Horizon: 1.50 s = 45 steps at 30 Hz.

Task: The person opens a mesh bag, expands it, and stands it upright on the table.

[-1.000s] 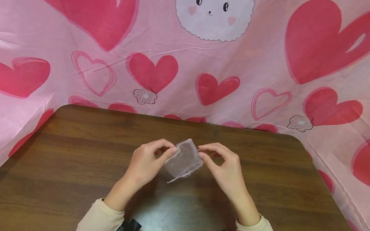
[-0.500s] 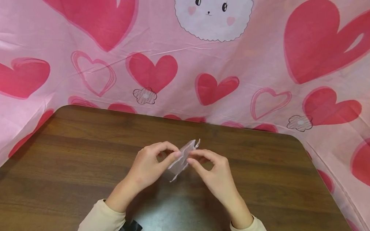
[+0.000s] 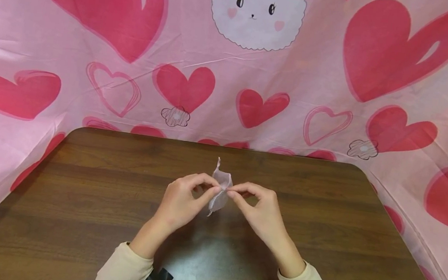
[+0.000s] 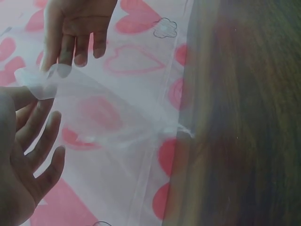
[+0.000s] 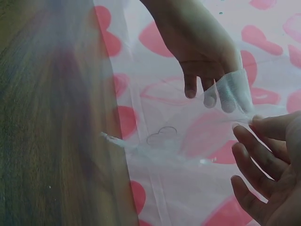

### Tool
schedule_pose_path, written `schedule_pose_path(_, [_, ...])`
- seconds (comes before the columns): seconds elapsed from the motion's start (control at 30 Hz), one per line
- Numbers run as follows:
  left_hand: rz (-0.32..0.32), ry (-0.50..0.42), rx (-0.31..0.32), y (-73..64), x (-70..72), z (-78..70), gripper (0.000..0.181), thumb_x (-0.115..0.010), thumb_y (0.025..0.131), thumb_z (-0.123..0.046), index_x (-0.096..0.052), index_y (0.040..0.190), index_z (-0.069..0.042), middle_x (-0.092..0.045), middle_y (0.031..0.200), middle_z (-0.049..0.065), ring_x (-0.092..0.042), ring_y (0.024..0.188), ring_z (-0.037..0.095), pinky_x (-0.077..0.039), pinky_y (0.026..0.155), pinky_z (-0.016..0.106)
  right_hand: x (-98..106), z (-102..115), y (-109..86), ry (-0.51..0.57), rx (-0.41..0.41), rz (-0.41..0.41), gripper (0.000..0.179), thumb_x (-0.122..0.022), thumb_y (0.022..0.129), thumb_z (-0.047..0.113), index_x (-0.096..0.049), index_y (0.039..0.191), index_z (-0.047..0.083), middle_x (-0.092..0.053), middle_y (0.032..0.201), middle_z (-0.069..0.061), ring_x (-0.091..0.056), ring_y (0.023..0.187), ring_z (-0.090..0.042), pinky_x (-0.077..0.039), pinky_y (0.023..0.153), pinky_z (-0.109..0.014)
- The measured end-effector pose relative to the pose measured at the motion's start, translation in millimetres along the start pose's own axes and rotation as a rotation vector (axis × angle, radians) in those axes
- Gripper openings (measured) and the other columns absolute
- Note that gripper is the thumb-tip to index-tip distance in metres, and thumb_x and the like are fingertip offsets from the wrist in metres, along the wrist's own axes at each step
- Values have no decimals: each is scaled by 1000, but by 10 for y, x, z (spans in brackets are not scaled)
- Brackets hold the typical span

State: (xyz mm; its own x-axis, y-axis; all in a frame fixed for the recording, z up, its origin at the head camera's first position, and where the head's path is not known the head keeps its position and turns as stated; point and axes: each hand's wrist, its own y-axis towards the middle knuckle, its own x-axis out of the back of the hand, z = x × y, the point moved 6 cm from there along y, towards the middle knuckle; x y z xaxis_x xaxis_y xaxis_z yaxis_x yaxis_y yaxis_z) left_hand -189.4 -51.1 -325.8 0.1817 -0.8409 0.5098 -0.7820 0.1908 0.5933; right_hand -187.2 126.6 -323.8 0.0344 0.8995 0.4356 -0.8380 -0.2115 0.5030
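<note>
A small sheer white organza pouch (image 3: 218,203) is held up between both hands over the table. My left hand (image 3: 182,200) pinches one side between thumb and forefinger. From the other side, the right hand (image 3: 261,207) pinches the fabric the same way, fingertips close to those of the left. In the left wrist view the pouch (image 4: 106,110) spreads out below the fingertips, its other fingers loosely bent. A thin twisted cord end (image 5: 112,138) sticks out from the pouch in the right wrist view. The mesh folds where the fingers meet.
The dark brown wooden table (image 3: 96,182) lies under both hands. Behind it hangs a pink cloth (image 3: 223,60) printed with red hearts. Black wrist devices (image 3: 157,279) sit at the cream sleeves (image 3: 125,267).
The pouch has turned from lying broad between the hands to a narrow, folded stance. My right hand has moved left, bringing its fingertips near the left ones; the left hand shifted slightly.
</note>
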Motion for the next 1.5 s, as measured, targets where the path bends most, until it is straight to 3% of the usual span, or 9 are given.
schedule_pose_path(0.17, [-30,17,39,9,44,26,8,-80,84,-19,-74,89,-21,-70,84,-12,-62,72,8,-51,67,28,36,-4,8,-10,1,-32,5,-79,85,13,-77,89,12,-72,82,9,-64,75,-11,-52,70,-37])
schedule_pose_path(0.4, [15,10,88,3,23,45,8,-80,85,-23,-74,91,-23,-68,81,-15,-63,73,8,-51,68,28,42,18,8,-30,-8,-17,6,-80,84,9,-77,89,11,-72,82,8,-64,75,-10,-53,70,-41])
schedule_pose_path(0.63, [11,51,62,1,34,25,9,-80,85,-28,-79,93,-24,-70,83,-13,-64,75,12,-50,67,30,8,10,7,-42,-19,31,9,-80,83,6,-77,88,12,-72,83,9,-64,77,-9,-53,73,-37])
schedule_pose_path(0.9, [9,74,39,6,18,5,9,-84,80,-26,-79,87,-25,-67,76,-14,-58,71,5,-49,64,30,-13,-45,-9,-70,-114,82,15,-79,86,21,-78,100,14,-74,93,8,-64,80,-9,-53,71,-37])
schedule_pose_path(1.03, [16,75,40,5,3,15,13,-87,76,-25,-78,86,-26,-65,74,-17,-57,70,2,-48,63,27,5,-23,-7,-87,-106,55,10,-78,86,17,-79,96,13,-74,89,7,-65,76,-9,-52,66,-30])
schedule_pose_path(1.23, [28,55,75,5,10,34,17,-88,76,-26,-73,84,-28,-63,74,-19,-60,70,5,-48,64,28,30,-5,9,-85,-68,14,7,-81,82,12,-78,88,11,-73,82,8,-64,73,-8,-53,67,-35])
schedule_pose_path(1.5, [85,37,110,9,-25,43,19,-85,79,-28,-77,95,-26,-58,74,-21,-58,66,8,-45,59,27,54,-15,12,-79,-72,4,10,-85,79,14,-75,81,16,-69,77,12,-63,73,-9,-52,67,-32])
